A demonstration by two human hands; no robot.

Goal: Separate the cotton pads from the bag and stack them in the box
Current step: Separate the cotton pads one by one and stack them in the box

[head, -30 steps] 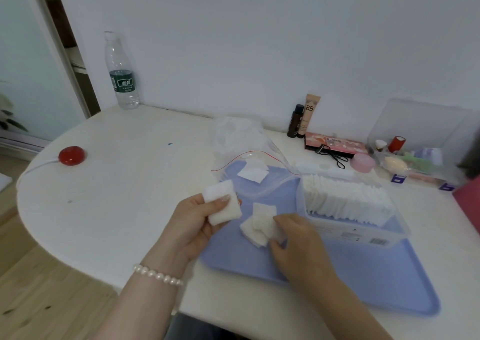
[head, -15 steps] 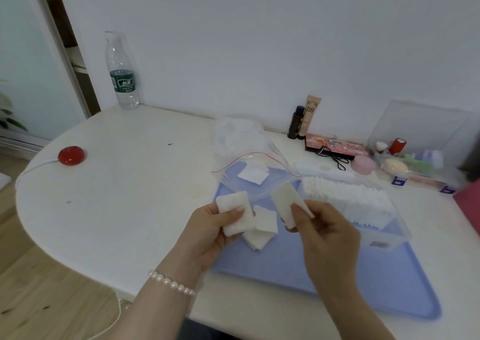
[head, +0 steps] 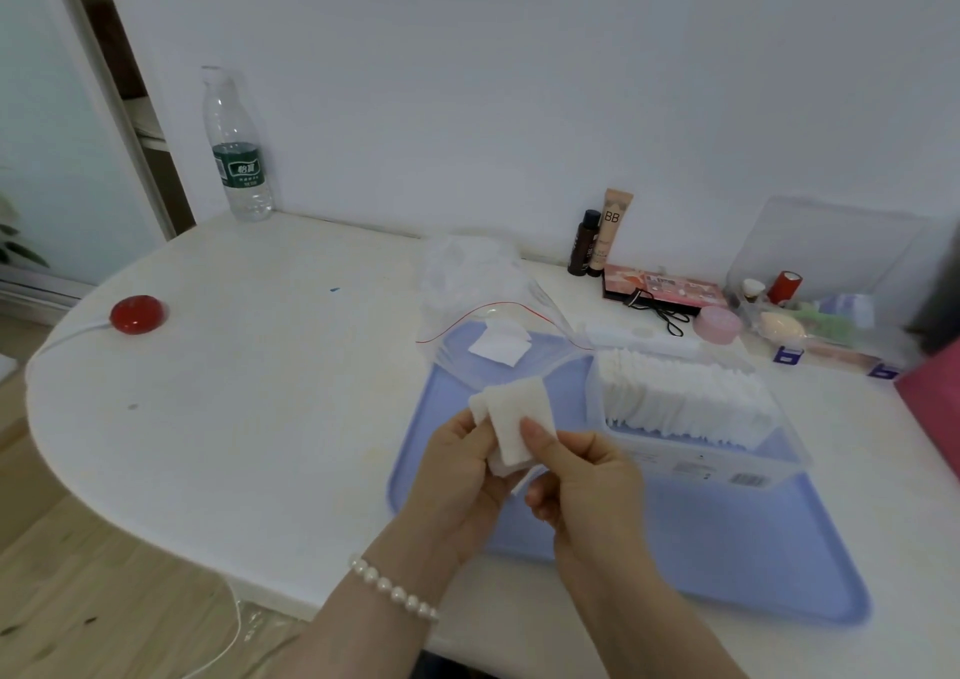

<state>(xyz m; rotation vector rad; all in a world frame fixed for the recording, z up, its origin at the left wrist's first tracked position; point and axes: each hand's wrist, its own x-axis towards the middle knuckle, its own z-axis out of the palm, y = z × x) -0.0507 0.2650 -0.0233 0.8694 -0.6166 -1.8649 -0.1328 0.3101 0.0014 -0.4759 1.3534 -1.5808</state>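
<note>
Both hands meet above the left part of the blue tray (head: 727, 548). My left hand (head: 457, 476) holds a small stack of white square cotton pads (head: 514, 418) from behind. My right hand (head: 582, 481) pinches the front pad of that stack with its thumb on the pad's face. A clear zip bag (head: 498, 325) with a red seal lies open behind the hands, one white pad (head: 498, 343) inside its mouth. The clear plastic box (head: 691, 418) stands on the tray to the right, holding a row of upright pads.
A water bottle (head: 236, 153) stands at the back left by the wall. A red round button (head: 136, 313) with a white cord lies near the table's left edge. Cosmetics, a palette (head: 660, 286), a pink jar (head: 717, 324) and a clear organiser (head: 815, 315) crowd the back right.
My right hand lifted a pad off the tray and brought it left onto the stack in my left hand. The hands came together; the loose pads on the tray are now hidden behind them.
</note>
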